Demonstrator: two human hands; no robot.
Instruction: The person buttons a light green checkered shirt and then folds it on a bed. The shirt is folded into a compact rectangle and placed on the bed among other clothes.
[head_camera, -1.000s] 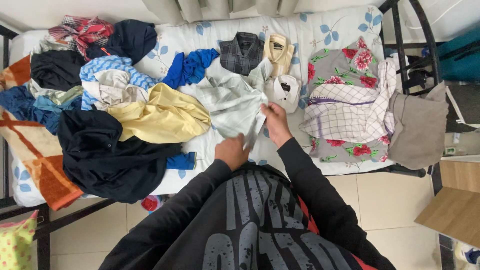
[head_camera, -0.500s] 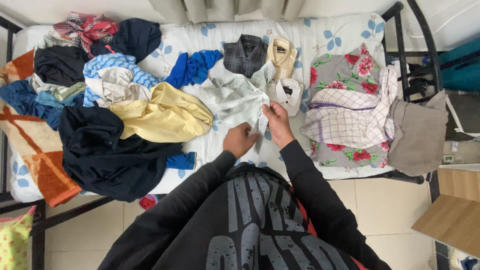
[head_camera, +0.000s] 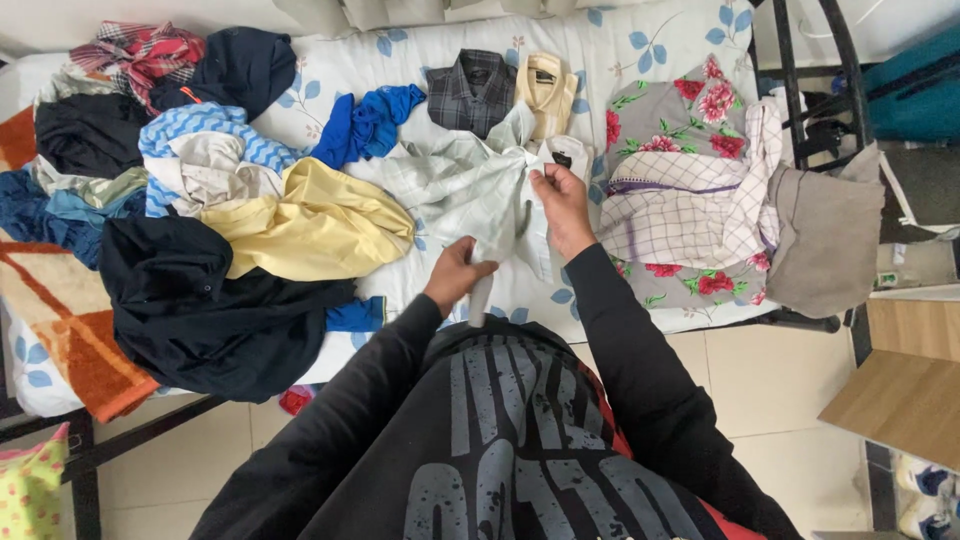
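A pale green checked shirt (head_camera: 455, 190) lies rumpled in the middle of the bed. My left hand (head_camera: 457, 272) grips its lower edge near the bed's front. My right hand (head_camera: 560, 205) pinches the shirt's front placket higher up, lifting the cloth between the two hands. Just beyond it lie three folded shirts: a dark plaid one (head_camera: 472, 90), a cream one (head_camera: 545, 88) and a white one (head_camera: 570, 158), partly hidden by my right hand.
A heap of unfolded clothes covers the bed's left half: yellow shirt (head_camera: 315, 222), dark navy garment (head_camera: 205, 310), blue top (head_camera: 365, 125). A floral cloth (head_camera: 680, 130) with a checked cloth (head_camera: 690, 210) lies right. A metal bed frame (head_camera: 790, 70) stands at right.
My right hand moved up along the shirt's front edge and lifted it. My left hand shifted slightly and now holds the hem, stretching the cloth between both hands.
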